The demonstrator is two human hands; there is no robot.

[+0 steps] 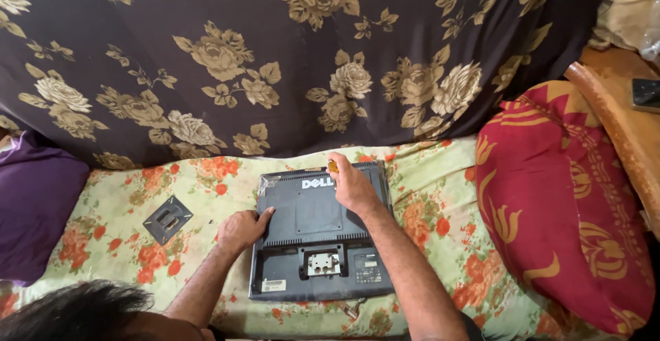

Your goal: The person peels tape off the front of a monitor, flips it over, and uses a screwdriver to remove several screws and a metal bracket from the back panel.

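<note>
Head view: monitor (317,234) lay face-down on the bed (124,210), back panel up. Left hand (242,229) rested at monitor's left edge, fingers loose and spread, holding nothing, steadying it. Right hand (350,184) sat near monitor's top edge, fingers pinched round a small yellowish tool handle (333,166), prob. a screwdriver; tip hidden. Square mount plate (167,219) lay left of monitor, well apart. Best kept tool upright w/ firm downward pressure, left hand bracing vs. sliding.

Face-down dark grey monitor (317,231), small white labels (273,285).
</note>
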